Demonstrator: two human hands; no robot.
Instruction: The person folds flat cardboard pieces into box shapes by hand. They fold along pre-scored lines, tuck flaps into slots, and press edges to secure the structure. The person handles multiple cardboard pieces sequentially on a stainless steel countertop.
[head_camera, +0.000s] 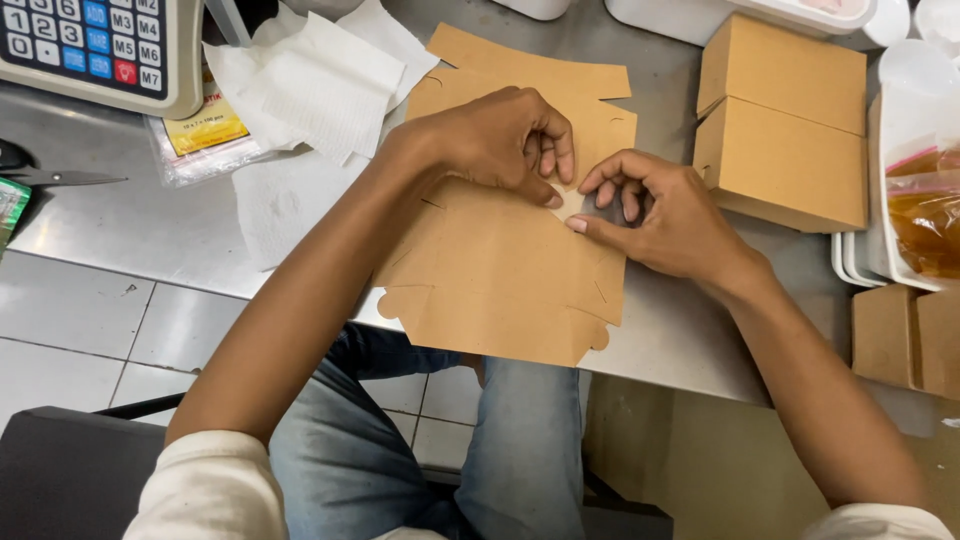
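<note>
A flat brown carton blank (500, 270) lies on the steel counter (150, 225), its near edge hanging a little over the counter's front above the person's knees. Its long axis runs away from the person, from that near edge up towards the far flaps, tilted slightly to the right. Both hands meet at one spot on the blank's right side, about halfway along. The left hand (500, 140) comes in from above, palm down, fingers curled and their tips pressed on the card, gripping nothing that can be seen. The right hand (660, 215) lies just to the right, its thumb and forefinger pinched together at the blank's right edge (whether a tab sits between them cannot be told). The two hands are almost touching, so neither is plainly nearer; the blank spreads left and towards the person from them. Folded cartons (785, 120) stand well to the right, tissue (320, 85) and a scale (100, 50) to the left.
</note>
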